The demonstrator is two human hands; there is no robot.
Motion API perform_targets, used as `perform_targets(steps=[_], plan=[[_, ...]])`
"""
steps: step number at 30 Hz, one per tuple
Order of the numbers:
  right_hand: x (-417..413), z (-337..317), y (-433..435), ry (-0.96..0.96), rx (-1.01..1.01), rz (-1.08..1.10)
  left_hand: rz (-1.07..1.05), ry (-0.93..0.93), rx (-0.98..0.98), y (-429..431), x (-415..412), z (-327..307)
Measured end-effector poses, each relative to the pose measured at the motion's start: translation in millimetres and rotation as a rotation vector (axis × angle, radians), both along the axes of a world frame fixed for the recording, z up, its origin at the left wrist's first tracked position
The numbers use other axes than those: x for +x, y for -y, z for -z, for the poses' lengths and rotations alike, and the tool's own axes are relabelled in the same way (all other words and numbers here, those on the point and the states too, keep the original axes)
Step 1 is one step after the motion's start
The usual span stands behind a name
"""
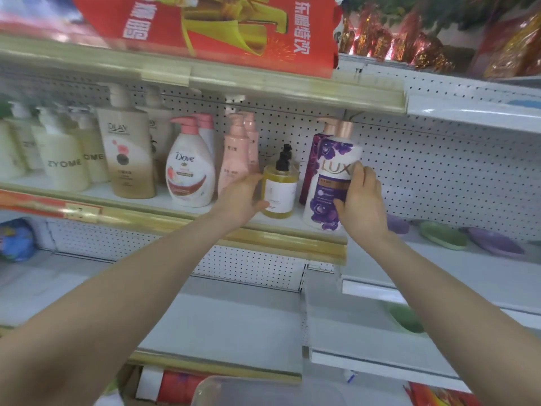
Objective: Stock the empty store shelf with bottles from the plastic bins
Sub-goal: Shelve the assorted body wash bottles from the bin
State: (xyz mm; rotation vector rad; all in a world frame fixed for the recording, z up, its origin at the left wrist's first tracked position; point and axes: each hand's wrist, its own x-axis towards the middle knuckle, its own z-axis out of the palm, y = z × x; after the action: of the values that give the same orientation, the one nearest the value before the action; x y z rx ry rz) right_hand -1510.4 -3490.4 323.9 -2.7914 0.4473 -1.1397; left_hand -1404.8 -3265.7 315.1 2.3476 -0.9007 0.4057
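Head view: store aisle seen close up, both bare forearms reaching up to a stocked shelf [164, 200].
Shelf surface: white board with a gold front rail, white pegboard [424, 171] behind.
Stock, left to right: Zyome bottles [63, 162], Olay bottle [128, 153], Dove bottle [188, 171], pink pump bottles [234, 159].
Left hand [240, 197]: wrapped on the left side of an amber bottle [279, 191] with a black pump, thumb low on its front.
Right hand [363, 200]: grasping the white and purple Lux bottle [330, 177] from its right, thumb across the label.
Lux bottle position: upright at the shelf's right end, near the front rail, a second purple bottle [311, 159] just behind; cannot tell if its base bears on the board.
Above: red printed bag [234, 30] on the upper shelf.
Right bay: grey shelves, soap dishes [442, 238].
Below: clear plastic bin [263, 391] rim at the bottom edge.
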Motion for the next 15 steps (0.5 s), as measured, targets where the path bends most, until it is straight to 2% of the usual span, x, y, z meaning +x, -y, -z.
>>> perform_targets(steps=[2,7,15], plan=[[-6.3,1.1,-19.7,-0.009,-0.206,0.019,0.014,0.091,0.07,-21.5,-5.3,-8.4],[-6.5,-6.7,-93.2,-0.117,-0.434,-0.12,0.076,0.261,0.173,-95.2,-8.3,-25.5],[28.6,-7.0,-228.9,-0.108,-0.534,-0.211,0.034,0.426,0.288,-247.8,16.3,-29.6]])
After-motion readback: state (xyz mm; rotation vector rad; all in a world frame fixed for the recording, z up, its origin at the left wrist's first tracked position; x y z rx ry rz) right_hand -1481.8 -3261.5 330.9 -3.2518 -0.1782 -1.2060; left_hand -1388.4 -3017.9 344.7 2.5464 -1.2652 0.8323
